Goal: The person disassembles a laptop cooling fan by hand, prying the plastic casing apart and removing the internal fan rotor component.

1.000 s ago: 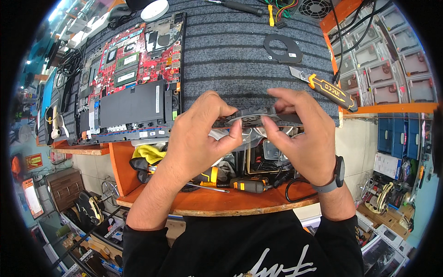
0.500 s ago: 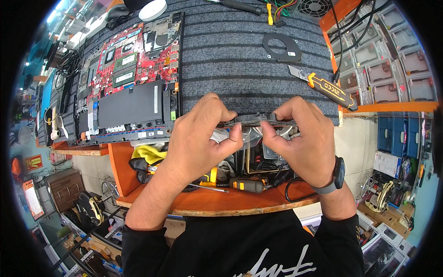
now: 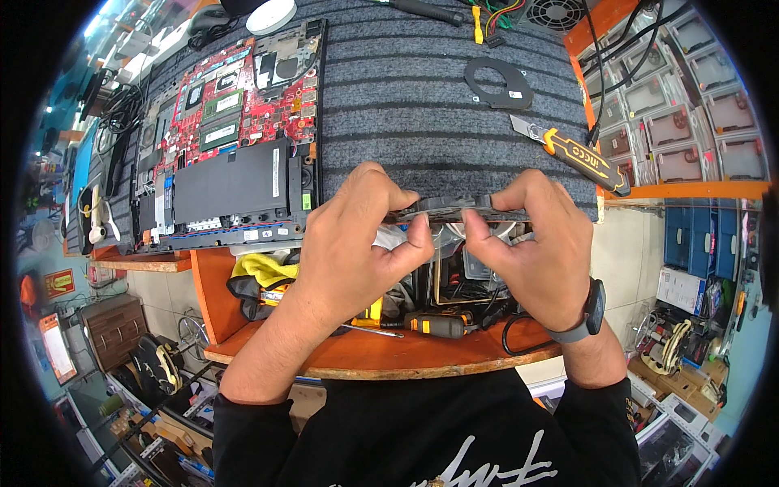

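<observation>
Pinching a slim dark part (image 3: 450, 209) from both ends, with the fingers of the left hand (image 3: 349, 231) at one end and of the right hand (image 3: 542, 231) at the other. Closed on the rim, with thumbs toward the body and forefingers on the far side, probably for an even, two-sided hold leaving the broad faces free of contact. Held nearly edge-on to the view, at the near edge of the worktop (image 3: 381, 122); impossible to tell whether touching it.

Just beyond the fingers: ribbed grey matting, likely for cushioning and grip.

Left of the fingers, with insides facing up: an opened laptop base (image 3: 268, 221), exposing a red circuit board (image 3: 264, 114) and a flat black battery (image 3: 223, 183), presumably so laid for access from above.

Beyond the right fingers, lying flat and apart: a dark plate with a round opening (image 3: 519, 85), perhaps so set to avoid bending. Nearer, to the right: a utility knife (image 3: 588, 158), blade bare and pointing away to the left, handle plausibly placed for the right hand's reach.

Farthest beyond the fingers: a small round fan (image 3: 556, 12). Below the fingers, toward the body: an orange shelf (image 3: 389, 357), bearing a yellow cloth (image 3: 264, 268), apparently for storage.
</observation>
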A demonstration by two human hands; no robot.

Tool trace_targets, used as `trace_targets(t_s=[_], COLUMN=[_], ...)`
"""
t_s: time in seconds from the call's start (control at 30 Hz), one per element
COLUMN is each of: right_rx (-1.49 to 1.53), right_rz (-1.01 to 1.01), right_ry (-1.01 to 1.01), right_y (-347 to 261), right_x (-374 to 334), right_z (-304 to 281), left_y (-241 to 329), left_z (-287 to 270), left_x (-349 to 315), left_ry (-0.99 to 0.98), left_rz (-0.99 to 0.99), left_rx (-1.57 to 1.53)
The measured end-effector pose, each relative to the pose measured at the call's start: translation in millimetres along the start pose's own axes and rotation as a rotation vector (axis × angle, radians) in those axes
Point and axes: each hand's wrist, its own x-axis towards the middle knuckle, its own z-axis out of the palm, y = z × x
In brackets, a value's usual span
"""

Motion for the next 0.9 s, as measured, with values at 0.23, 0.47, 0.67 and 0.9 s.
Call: trace_targets(t_s=[0.23,0.47,0.67,0.9], right_rx=[-0.015,-0.040,-0.055,-0.072], right_rz=[-0.051,-0.042,-0.056,-0.052], right_ry=[0.022,0.004,0.023,0.028], right_y=[2.3,4.1,3.8,2.8], right_x=[0.5,-0.9,-0.8,-1.5], right_z=[1.3,2.8,5.3,6.0], left_y=[-5.3,-4.7,-3.0,-1.7], left_z=[4.8,6.1,5.7,8.0], left_x=[-2.8,-3.2,-2.4,-3.7], left_ry=[0.011,-0.003,0.002,0.014], left_rz=[0.027,0.017,0.027,0.008], left_rx=[-0.043,-0.026,-0.005,-0.009])
